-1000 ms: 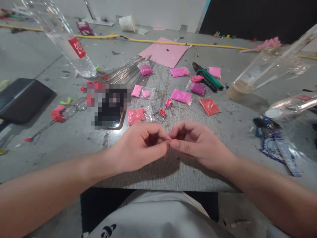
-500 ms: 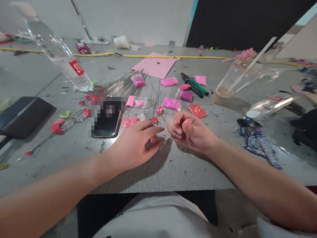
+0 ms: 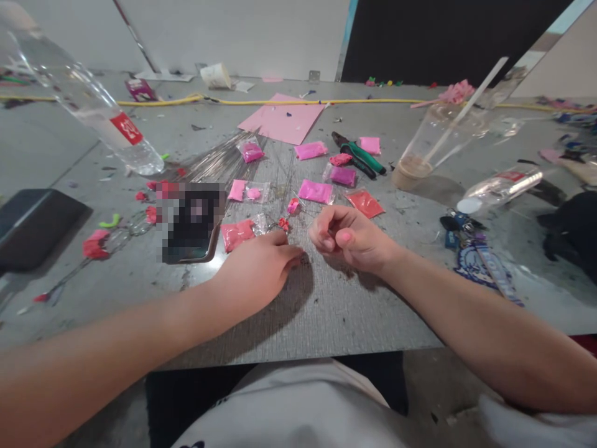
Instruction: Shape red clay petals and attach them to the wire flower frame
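My left hand (image 3: 259, 264) is low over the table, palm down with its fingers bent under. What it may hold is hidden beneath it. To its right, my right hand (image 3: 349, 239) is turned on its side with fingers curled in, and a small piece of pink clay (image 3: 345, 236) shows at its thumb tip. Just beyond the left fingers lie a small red clay flower (image 3: 283, 224) and a pink-and-red one (image 3: 293, 206) on thin wires. A packet of coral clay (image 3: 237, 235) touches the area by my left knuckles. A red clay packet (image 3: 365, 203) lies behind my right hand.
A phone (image 3: 193, 221) lies left of the packets. Several pink clay packets (image 3: 316, 191), green-handled pliers (image 3: 366, 158) and a bundle of thin wires (image 3: 224, 155) are farther back. A tall water bottle (image 3: 107, 118) stands left; a plastic cup (image 3: 420, 143) and keys (image 3: 461, 224) are right.
My hands, fingertips together at first, have drawn apart. The left has turned palm down, and a pink piece between its fingers is now out of sight. The view has shifted a little.
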